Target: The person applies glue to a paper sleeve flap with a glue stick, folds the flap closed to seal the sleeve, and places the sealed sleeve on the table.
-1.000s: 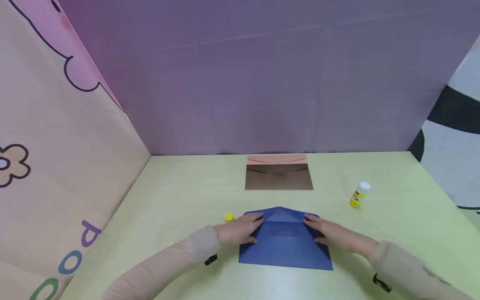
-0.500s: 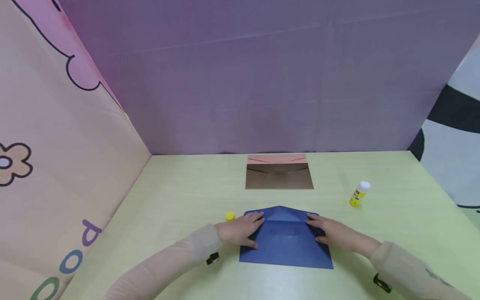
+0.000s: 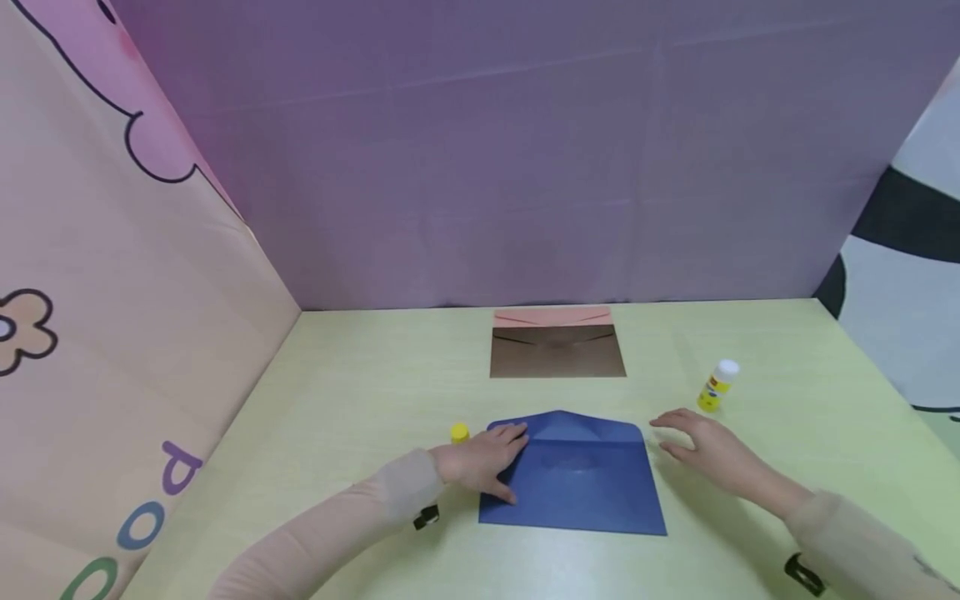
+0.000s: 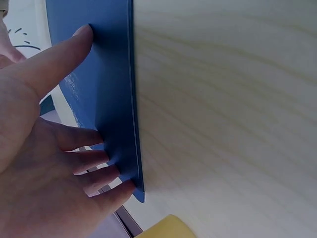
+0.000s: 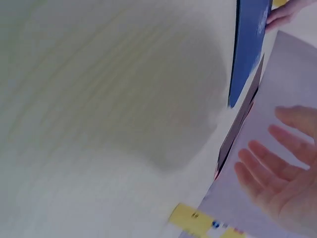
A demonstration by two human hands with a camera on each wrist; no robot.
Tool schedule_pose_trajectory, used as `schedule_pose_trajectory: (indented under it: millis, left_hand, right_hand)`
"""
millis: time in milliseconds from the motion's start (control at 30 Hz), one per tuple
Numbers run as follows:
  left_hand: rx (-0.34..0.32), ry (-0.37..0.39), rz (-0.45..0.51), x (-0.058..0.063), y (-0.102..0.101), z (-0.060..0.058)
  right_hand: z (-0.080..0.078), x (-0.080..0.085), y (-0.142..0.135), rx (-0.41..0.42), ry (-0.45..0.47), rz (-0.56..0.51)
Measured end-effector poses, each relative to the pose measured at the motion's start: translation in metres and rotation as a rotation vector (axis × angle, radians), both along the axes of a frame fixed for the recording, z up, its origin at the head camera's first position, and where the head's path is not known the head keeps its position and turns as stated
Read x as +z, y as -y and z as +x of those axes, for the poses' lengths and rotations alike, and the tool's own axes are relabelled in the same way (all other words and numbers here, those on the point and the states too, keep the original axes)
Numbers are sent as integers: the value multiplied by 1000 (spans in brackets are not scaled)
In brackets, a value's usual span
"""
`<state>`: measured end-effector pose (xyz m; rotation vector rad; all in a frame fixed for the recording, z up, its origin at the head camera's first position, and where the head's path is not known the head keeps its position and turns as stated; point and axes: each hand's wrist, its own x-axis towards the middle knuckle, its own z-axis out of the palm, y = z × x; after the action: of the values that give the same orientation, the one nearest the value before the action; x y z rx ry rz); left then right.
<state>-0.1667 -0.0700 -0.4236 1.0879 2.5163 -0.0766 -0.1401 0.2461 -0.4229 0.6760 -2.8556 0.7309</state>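
A blue envelope (image 3: 577, 487) lies on the table, its pointed flap opened out toward the far side. My left hand (image 3: 483, 461) rests on the envelope's left part with fingers and thumb spread; in the left wrist view, the fingertips (image 4: 115, 173) touch the blue paper near its edge. My right hand (image 3: 708, 450) is raised off the table to the right of the envelope, fingers loosely bent and holding nothing. Just beyond it stands a glue stick (image 3: 717, 386) with a white cap and yellow label, also seen as a yellow glue stick (image 5: 198, 221) in the right wrist view.
Behind the blue envelope lie a brown envelope (image 3: 558, 354) and a pink envelope (image 3: 553, 317), partly overlapping. A yellow round object (image 3: 460, 432) sits beside my left hand, partly hidden by it. A purple cloth wall (image 3: 480, 167) closes off the table's far side.
My right hand has lifted off the blue envelope's right side and moved right, toward the glue stick. The left hand and the envelope stay in place.
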Motion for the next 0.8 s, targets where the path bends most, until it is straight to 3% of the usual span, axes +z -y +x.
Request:
schedule_pose_trajectory:
  millis: [567, 800]
  left_hand:
    - [-2, -28, -42, -3, -3, -4]
    - [-18, -40, -34, -6, -1, -4]
  right_hand:
    - [-7, 1, -50, -317, 53, -126]
    - [-15, 0, -62, -426, 216, -195]
